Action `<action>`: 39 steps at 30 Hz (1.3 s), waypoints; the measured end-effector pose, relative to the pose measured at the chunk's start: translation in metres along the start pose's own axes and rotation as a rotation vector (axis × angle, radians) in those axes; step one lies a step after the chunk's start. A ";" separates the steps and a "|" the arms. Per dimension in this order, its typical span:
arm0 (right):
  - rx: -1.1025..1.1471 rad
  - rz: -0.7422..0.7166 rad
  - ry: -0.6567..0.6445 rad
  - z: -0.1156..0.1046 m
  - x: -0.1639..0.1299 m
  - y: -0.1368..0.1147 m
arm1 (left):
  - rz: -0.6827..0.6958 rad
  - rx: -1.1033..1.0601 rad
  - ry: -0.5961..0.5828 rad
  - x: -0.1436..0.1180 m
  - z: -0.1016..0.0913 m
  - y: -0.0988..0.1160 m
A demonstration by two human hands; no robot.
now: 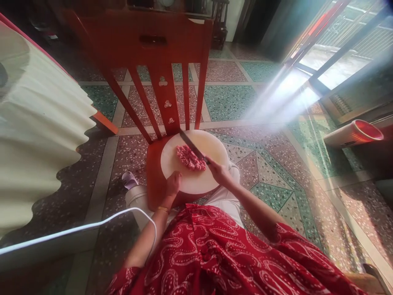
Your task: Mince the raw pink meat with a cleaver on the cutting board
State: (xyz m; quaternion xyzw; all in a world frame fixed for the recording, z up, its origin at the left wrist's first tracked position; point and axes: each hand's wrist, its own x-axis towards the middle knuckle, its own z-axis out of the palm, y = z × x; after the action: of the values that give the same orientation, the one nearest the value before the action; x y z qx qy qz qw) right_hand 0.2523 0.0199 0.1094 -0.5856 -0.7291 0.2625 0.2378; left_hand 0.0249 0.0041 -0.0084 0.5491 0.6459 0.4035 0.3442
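A round white cutting board (pixel 196 180) lies on the seat of a red wooden chair (pixel 153 45). A small heap of pink minced meat (pixel 190 158) sits near the middle of the board. The right hand (pixel 218 171) has its fingers clamped on the handle of a knife (pixel 192 146), whose blade slants across the far side of the meat. The left hand (pixel 173 183) rests on the board's near edge, fingers curled together and holding nothing. A white bucket (pixel 139 200) stands on the floor just beside the chair.
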 end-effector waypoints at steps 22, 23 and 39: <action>0.000 0.065 -0.061 0.024 0.001 0.017 | 0.037 0.009 0.011 -0.001 0.001 -0.005; 0.030 0.056 -0.034 0.019 0.002 0.015 | 0.040 0.004 0.010 -0.001 0.001 -0.005; 0.137 -0.046 0.119 -0.003 0.007 -0.004 | 0.017 -0.012 -0.015 0.000 0.001 -0.005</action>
State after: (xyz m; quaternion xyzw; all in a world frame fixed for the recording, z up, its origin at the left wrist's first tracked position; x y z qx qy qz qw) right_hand 0.2499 0.0260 0.1150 -0.5656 -0.7075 0.2708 0.3260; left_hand 0.0233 0.0037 -0.0135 0.5556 0.6363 0.4061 0.3486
